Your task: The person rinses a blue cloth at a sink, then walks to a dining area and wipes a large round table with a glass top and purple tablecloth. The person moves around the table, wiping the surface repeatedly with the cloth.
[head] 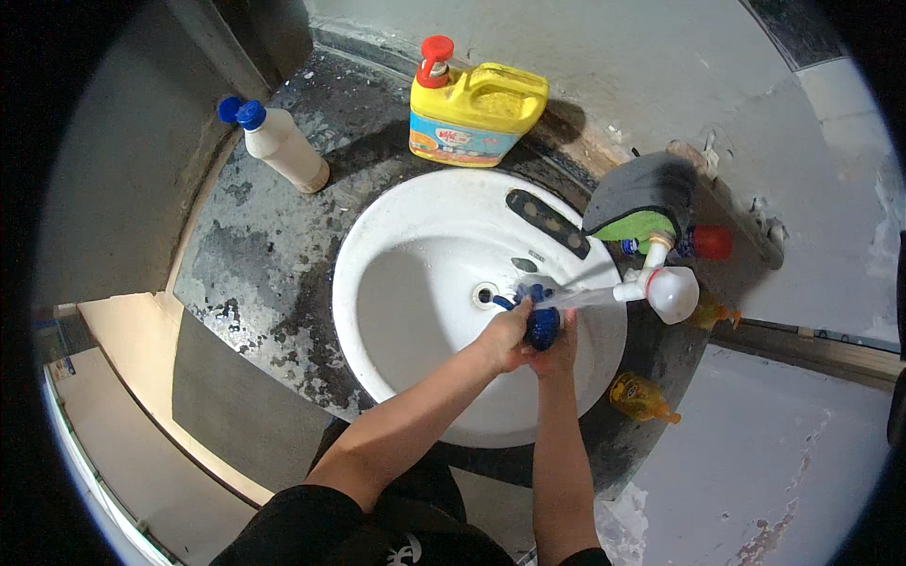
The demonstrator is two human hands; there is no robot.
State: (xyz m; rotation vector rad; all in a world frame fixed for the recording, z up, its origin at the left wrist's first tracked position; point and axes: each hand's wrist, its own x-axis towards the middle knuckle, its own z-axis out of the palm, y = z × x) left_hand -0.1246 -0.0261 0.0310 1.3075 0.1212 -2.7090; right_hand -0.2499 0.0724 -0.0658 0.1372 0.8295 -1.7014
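Observation:
My left hand [508,338] and my right hand [555,347] hold a dark blue object [543,329] between them, over the right half of a white ceramic washbasin [386,311]. The object has a rounded, ridged part and smaller blue pieces beyond it; its kind is unclear. Water streams onto it from a white plastic tap [669,291] at the basin's right. The basin's drain hole [485,295] lies just left of the object. My fingertips are partly hidden behind it.
A yellow jug with a red cap [481,113] stands behind the basin; a white bottle with a blue cap [287,152] stands at the left. A grey and green cloth [637,194] hangs near the tap. An amber pump bottle [640,398] is at the counter's right edge.

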